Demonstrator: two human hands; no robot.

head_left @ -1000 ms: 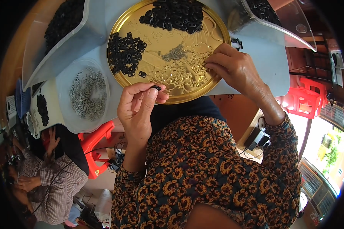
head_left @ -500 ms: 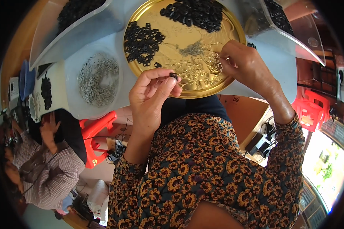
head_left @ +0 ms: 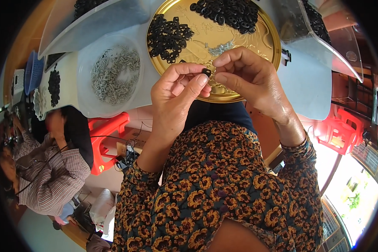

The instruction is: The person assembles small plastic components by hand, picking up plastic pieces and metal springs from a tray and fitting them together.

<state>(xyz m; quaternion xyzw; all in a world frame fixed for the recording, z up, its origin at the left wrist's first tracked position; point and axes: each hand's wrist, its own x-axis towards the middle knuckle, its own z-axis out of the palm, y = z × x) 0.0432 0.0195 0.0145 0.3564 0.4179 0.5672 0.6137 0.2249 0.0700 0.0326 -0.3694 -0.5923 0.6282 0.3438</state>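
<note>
Between thumb and index finger of my left hand (head_left: 176, 92) is a small black piece (head_left: 206, 72) with a hole in it. Close on its right, my right hand (head_left: 254, 82) bends its thumb and index finger toward the piece; a tiny shiny bit shows at those fingertips, too small to name. Both hands are over the near part of a round golden tray (head_left: 154, 67). On the tray lie a pile of small black parts (head_left: 169, 38), another of black oval parts (head_left: 231, 14) and a little heap of silvery bits (head_left: 221, 48). Gold-coloured pieces (head_left: 219, 89) are partly hidden under my hands.
Left of the tray stands a clear round tub (head_left: 83, 90) of small silvery parts. Clear bins (head_left: 92, 35) with black parts flank the tray. A person in a striped shirt (head_left: 59, 180) sits at the left, beside a red stool (head_left: 98, 147). Another red stool (head_left: 340, 132) is at the right.
My right hand has come from the gold pieces leftward to the black piece. The left hand still pinches that piece. The view has shifted slightly, so the tray sits further right and higher.
</note>
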